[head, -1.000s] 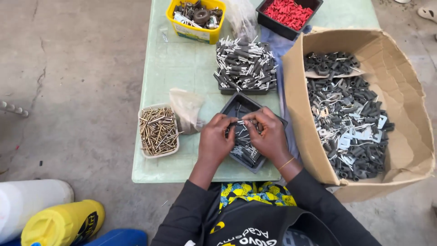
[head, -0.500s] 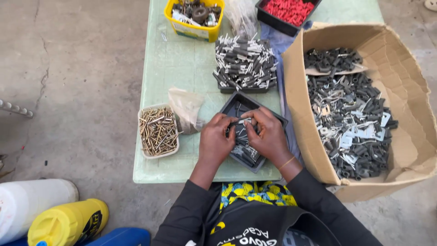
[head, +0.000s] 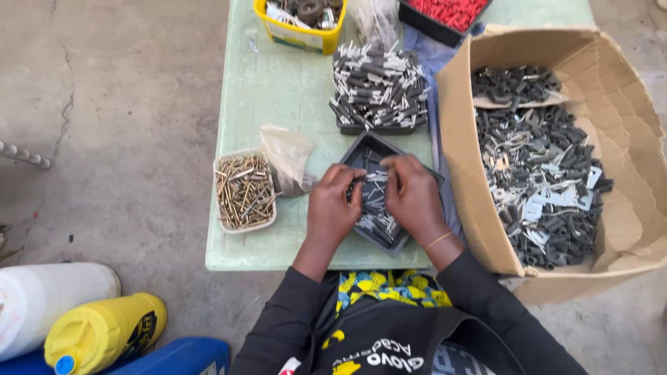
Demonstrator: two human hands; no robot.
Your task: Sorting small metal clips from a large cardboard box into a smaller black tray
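While the big cardboard box of grey clips and metal brackets stands at the right edge of the pale green desk, the desk itself sits on bare, cracked concrete floor, seemingly outdoors or in a workshop. Beyond come the heaped tray of grey plugs, a yellow tub, a red-filled bin, then the tub of brass screws. The small black tray lies under both hands: left hand and right hand meet, fingertips pinched together on a small metal piece I cannot make out clearly. The tray overhangs near the desk's front edge, so a nudge could tip it and spill parts.
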